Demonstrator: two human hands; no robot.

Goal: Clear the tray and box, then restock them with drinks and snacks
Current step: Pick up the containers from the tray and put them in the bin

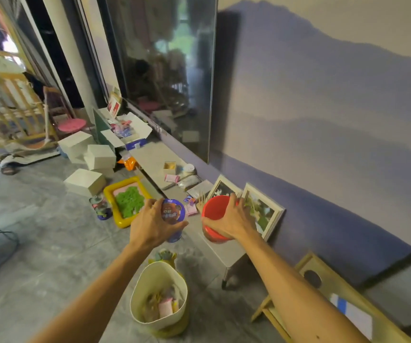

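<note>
On the floor at far left: white boxes (85, 181) sit loosely stacked beside the end of a low grey bench (155, 157); their contents are hidden.
Yellow tray (111, 191): lies on the floor against the bench, filled with something green and pink that is too blurred to name.
Left hand (150, 225): fingers curled round a blue container (173, 214), thumb across its lower front, held in the air over the bench's near edge.
Blue container: tilted, brown label toward the camera, print unreadable; its left side is covered by the fingers.
Cream bin (150, 280): stands on the floor below the two hands with wrappers inside, one pink, the rest a blur.
Red tub (214, 210): just right of the blue container and apart from it; its base is hidden by the wrist, so whether it rests on the bench cannot be told.
Right hand (232, 220): clasps the tub, fingers over the far rim, thumb on the near wall.
Framed pictures (265, 211): lean on the wall behind the tub, partly covered by the hand.
</note>
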